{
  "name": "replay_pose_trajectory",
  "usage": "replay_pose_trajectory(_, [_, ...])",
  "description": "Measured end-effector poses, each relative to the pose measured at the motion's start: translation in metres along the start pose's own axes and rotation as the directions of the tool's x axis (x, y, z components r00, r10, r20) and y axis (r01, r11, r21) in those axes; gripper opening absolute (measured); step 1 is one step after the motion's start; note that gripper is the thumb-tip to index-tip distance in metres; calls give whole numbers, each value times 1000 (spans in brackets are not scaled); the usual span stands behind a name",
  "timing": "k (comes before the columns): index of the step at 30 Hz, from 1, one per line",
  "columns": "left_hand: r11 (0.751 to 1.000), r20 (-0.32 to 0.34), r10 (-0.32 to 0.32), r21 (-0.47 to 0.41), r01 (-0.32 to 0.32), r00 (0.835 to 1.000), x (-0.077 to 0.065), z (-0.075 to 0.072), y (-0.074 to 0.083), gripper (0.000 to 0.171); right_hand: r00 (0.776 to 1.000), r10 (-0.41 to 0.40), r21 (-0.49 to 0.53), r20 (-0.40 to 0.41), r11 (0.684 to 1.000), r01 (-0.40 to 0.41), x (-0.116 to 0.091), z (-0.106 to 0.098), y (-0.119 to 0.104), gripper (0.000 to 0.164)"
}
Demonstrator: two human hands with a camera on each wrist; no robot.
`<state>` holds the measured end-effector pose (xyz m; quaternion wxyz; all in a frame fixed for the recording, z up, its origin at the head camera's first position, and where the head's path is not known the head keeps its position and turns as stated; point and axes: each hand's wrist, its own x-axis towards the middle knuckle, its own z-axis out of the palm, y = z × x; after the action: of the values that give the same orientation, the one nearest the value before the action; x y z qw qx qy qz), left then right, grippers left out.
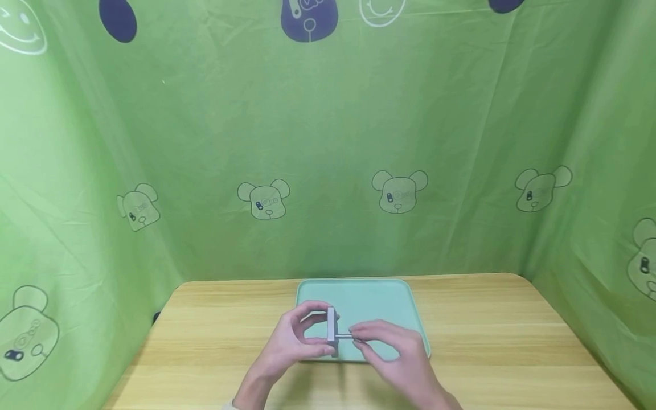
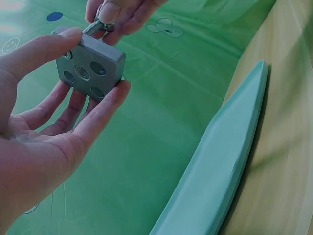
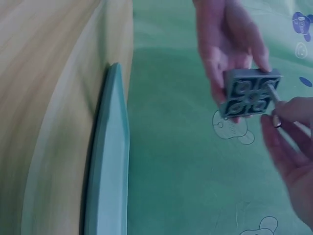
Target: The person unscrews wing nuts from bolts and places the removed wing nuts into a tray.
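My left hand [image 1: 279, 344] grips a square grey metal block [image 2: 84, 61] by its edges, fingers on one side and thumb on the other. The block stands on edge above the tray. One face has a threaded middle hole and a hole near each corner; the opposite face, in the right wrist view, is ribbed around its holes. My right hand [image 1: 407, 356] pinches a silver threaded bolt [image 2: 93, 28] by its head end. The bolt's shank meets a corner hole of the block, on the ribbed face.
Below the hands a light-green tray [image 1: 369, 299] with a raised rim lies on the wood-grain table [image 1: 487, 330]. Green cloth [image 1: 328, 125] printed with bear heads hangs behind the table and along both sides.
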<state>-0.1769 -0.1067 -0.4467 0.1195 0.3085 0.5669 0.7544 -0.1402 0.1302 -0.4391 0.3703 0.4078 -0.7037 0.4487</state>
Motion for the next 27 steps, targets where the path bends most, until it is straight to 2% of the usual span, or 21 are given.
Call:
replay_pose_trajectory(2, [1000, -1, -11, -1, 11, 1000, 0, 0, 0, 62, 987, -159, -44, -15, 986, 158, 5, 0, 1, 11])
replay_pose_trajectory(3, [1000, -3, -18, 1, 18, 1000, 0, 0, 0, 62, 972, -235, -73, -12, 969, 234, 8, 0, 1, 11])
replay_pose_trajectory(5, [999, -4, -32, 7, 32, 999, 0, -1, 0, 62, 925, -380, -163, 12, 912, 376, 13, -1, -1, 18])
replay_pose_trajectory(7, [999, -1, -34, 12, 34, 999, 0, -1, 0, 62, 869, -493, -243, 44, 838, 488, 18, -2, -2, 20])
replay_pose_trajectory(9, [999, 6, -30, 15, 30, 1000, 0, -2, 0, 63, 821, -567, -296, 72, 774, 560, 20, -3, -3, 21])
replay_pose_trajectory(11, [999, 9, -32, 16, 32, 999, 0, -3, 0, 63, 791, -606, -321, 84, 735, 597, 21, -3, -3, 21])
replay_pose_trajectory(12, [999, 9, -32, 16, 32, 999, 0, -3, 0, 63, 785, -614, -322, 85, 729, 605, 21, -3, -3, 21])
replay_pose_trajectory(14, [999, 9, -31, 14, 31, 999, 0, -3, 0, 63, 787, -611, -326, 90, 728, 603, 21, -3, -2, 21])
replay_pose_trajectory(16, [1000, 6, -30, 7, 29, 1000, -1, -3, 0, 63, 809, -581, -320, 91, 752, 576, 20, -3, -2, 21])
replay_pose_trajectory(17, [1000, 7, -23, 3, 23, 1000, -1, -3, -1, 64, 828, -554, -309, 91, 774, 552, 19, -2, -1, 20])
replay_pose_trajectory(20, [1000, 8, -8, -9, 8, 1000, -1, -3, -1, 64, 904, -420, -209, 77, 880, 426, 15, -2, 0, 18])
replay_pose_trajectory(22, [1000, 9, -1, -11, 1, 1000, 0, -4, -2, 64, 957, -284, -109, 63, 951, 290, 10, -1, 0, 28])
replay_pose_trajectory(24, [1000, 10, 2, -10, -2, 1000, 0, -3, -2, 64, 994, -97, 6, 57, 995, 97, 6, -2, -2, 39])
replay_pose_trajectory(25, [1000, 10, 0, -10, 1, 1000, 0, -3, -2, 64, 998, 16, 70, 63, 997, -20, 4, -3, -3, 42])
replay_pose_trajectory(26, [1000, 9, -4, -7, 4, 1000, 0, -3, -3, 64, 988, 136, 121, 72, 982, -144, 3, -4, -4, 43])
replay_pose_trajectory(27, [1000, 7, -9, -2, 9, 1000, 0, -3, -3, 65, 959, 271, 169, 89, 944, -283, 2, -6, -6, 42])
